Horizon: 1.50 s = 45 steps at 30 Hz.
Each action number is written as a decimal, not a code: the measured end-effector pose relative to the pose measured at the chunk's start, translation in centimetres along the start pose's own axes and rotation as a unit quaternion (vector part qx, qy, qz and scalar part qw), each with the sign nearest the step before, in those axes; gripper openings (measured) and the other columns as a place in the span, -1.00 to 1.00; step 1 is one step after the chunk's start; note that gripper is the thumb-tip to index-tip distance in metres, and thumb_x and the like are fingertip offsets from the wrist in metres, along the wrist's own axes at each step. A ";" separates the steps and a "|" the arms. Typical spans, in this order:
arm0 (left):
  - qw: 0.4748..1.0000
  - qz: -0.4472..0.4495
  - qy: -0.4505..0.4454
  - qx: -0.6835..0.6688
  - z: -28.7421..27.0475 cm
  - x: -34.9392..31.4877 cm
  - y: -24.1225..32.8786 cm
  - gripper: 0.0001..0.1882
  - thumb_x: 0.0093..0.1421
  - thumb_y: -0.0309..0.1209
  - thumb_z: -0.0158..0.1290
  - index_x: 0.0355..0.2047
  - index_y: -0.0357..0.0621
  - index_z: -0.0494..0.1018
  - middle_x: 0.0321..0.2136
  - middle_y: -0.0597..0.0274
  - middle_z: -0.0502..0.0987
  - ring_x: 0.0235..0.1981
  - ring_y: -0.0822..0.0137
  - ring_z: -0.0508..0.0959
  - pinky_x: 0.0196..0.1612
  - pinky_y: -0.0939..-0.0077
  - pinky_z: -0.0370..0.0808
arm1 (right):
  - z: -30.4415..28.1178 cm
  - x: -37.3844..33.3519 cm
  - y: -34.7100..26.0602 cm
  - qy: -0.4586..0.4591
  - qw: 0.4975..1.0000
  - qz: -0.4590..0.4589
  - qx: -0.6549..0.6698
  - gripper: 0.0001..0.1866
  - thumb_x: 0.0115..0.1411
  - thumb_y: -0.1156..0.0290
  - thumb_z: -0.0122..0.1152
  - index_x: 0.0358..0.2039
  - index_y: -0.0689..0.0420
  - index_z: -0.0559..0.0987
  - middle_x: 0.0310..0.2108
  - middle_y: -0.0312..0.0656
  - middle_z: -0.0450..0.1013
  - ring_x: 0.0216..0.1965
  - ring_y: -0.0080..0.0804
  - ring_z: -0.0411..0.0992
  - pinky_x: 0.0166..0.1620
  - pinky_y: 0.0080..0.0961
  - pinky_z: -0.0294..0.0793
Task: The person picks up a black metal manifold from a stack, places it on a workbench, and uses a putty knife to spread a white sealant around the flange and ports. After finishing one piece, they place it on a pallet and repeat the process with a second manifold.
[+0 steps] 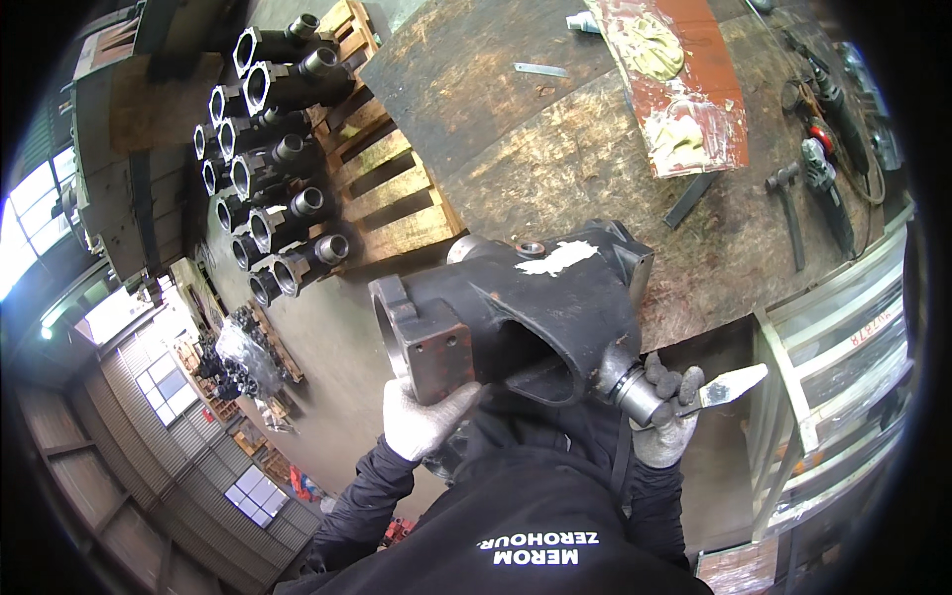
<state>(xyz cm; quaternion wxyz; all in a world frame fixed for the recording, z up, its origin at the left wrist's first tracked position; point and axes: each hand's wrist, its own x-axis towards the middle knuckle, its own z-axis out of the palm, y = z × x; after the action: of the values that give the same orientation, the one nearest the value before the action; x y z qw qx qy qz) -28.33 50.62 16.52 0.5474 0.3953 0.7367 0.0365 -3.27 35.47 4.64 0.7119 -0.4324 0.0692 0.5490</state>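
A large black metal casting [496, 307] with a square flanged end, a wide side opening and a bare steel stub lies across the near edge of the workbench, in front of my body. White filler [557, 259] is smeared on its top. My left hand [424, 421], in a pale work glove, grips the flange at the casting's left end, its thumb along the lower edge. At the right end my gloved right hand [666, 431] holds a putty knife [734, 386], blade pointing right and coated with white filler. That hand also touches the steel stub [640, 395]; the knife's handle is mostly hidden by the fingers.
On the wooden workbench [516, 129] lie a reddish board [709, 59] with cream filler, a metal strip [540, 70], a dark flat bar [691, 198], a hammer [790, 213] and an angle grinder [823, 183]. Similar castings [263, 174] stand by a pallet [397, 188]. A white-framed rack [793, 387] stands right.
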 end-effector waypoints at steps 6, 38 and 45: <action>0.999 0.021 0.007 0.048 1.1 -0.3 0.1 -0.78 0.18 -0.46 0.37 -0.20 -0.31 0.67 -0.48 0.27 0.68 -0.49 0.57 0.58 -0.39 0.58 0.55 | -1.1 0.6 -1.9 -0.012 0.999 0.033 -0.019 -0.40 0.02 0.29 0.68 -0.25 -0.13 0.28 -0.26 -0.39 0.41 0.11 -0.30 0.44 0.38 -0.09 0.24; 0.930 0.263 0.028 0.255 12.3 -4.3 2.5 -0.77 0.13 -0.29 0.34 -0.35 -0.20 0.63 -0.63 -0.07 0.60 -0.57 -0.08 0.67 -0.45 0.16 0.60 | 1.3 31.3 -17.6 -0.132 0.512 -0.313 -0.789 -0.59 -0.07 0.19 0.62 -0.24 0.06 0.66 -0.29 -0.14 0.61 -0.15 -0.09 0.55 -0.02 -0.18 0.51; 0.834 0.428 0.087 0.337 19.8 -5.5 3.0 -0.65 0.12 -0.19 0.32 -0.39 -0.22 0.49 -0.77 0.09 0.46 -0.74 0.06 0.53 -0.58 0.21 0.47 | 8.4 37.6 -13.8 -0.209 0.412 -0.215 -0.860 -0.48 -0.04 0.02 0.59 -0.05 -0.15 0.73 -0.14 -0.20 0.66 -0.03 -0.15 0.56 0.10 -0.18 0.48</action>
<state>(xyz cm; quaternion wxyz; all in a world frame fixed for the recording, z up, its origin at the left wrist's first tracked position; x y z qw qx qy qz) -9.65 41.74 14.41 0.2436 0.8267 0.5047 0.0507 19.75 68.07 -4.32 0.0539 -0.6907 -0.6858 0.2230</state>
